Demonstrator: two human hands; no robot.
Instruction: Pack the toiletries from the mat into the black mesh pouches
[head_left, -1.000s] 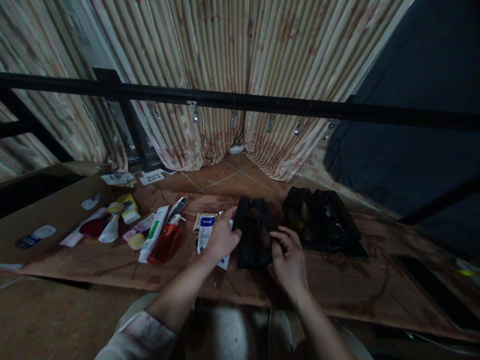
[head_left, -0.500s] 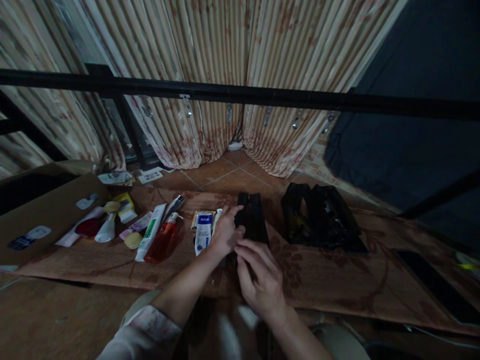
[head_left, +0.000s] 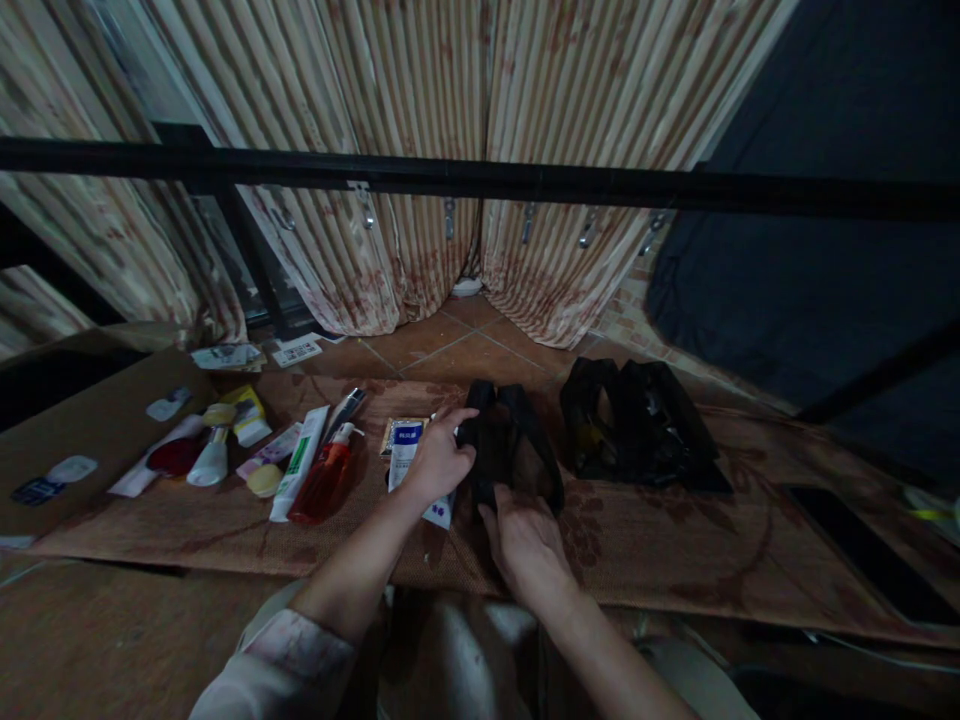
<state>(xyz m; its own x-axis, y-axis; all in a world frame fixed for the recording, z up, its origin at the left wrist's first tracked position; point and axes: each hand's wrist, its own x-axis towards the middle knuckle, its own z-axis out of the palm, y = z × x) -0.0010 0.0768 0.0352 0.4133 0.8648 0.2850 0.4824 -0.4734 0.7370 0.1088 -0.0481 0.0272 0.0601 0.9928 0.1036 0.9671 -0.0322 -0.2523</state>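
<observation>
In front of me a black mesh bag [head_left: 517,455] with handle loops stands partly opened on the cloth-covered bench. My left hand [head_left: 441,455] is closed on its left edge, thumb and forefinger pinching the fabric. At the bag's near rim, my right hand [head_left: 529,535] has its fingers wrapped over the edge; the fingertips are partly hidden inside. Just left of the bag, and partly behind my left hand, lie a blue-and-white tube [head_left: 405,455] and a small gold-edged packet [head_left: 391,436]. A white packet [head_left: 439,512] shows below my left wrist.
A second black bag [head_left: 645,425] stands to the right, a dark phone-like slab [head_left: 870,550] beyond it. Leftward lie a red pump bottle [head_left: 328,480], a white-green tube [head_left: 300,465], a light-bulb-shaped bottle [head_left: 212,455] and a cardboard box [head_left: 112,430]. A black rail [head_left: 480,180] with hooks crosses ahead.
The black bag has gone from flat and narrow to spread open. My right hand has moved down to its near rim, and my left hand has shifted slightly left and holds its edge.
</observation>
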